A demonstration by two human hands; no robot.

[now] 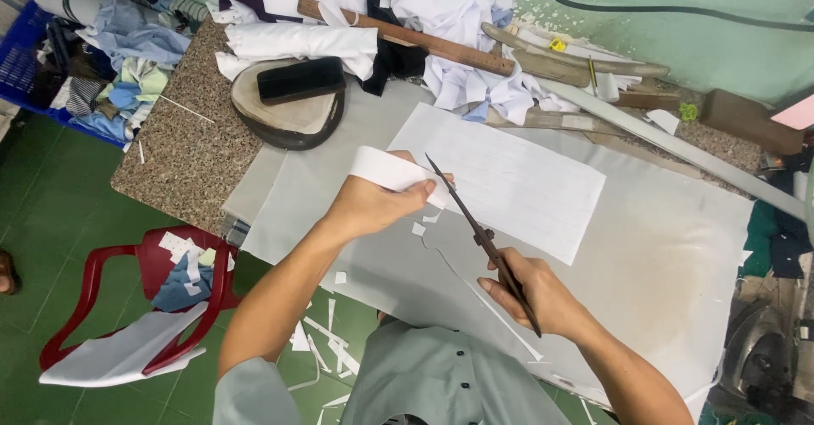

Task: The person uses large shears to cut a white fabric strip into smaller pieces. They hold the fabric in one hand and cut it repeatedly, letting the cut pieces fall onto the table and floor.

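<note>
One scissors (483,243) — right hand (538,293); one strip (394,173) — left hand (373,204).

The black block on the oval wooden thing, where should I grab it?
Judging by its shape, take the black block across its two long sides, near the middle, coming from above. It lies flat on the oval wooden form with its top bare, and folded white cloth crowds its far side.

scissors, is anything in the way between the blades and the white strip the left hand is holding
Nothing visible. The scissors, gripped in the right hand, have their blade tips right at the white strip held up by the left hand. Only small offcuts lie on the sheet below.
</note>
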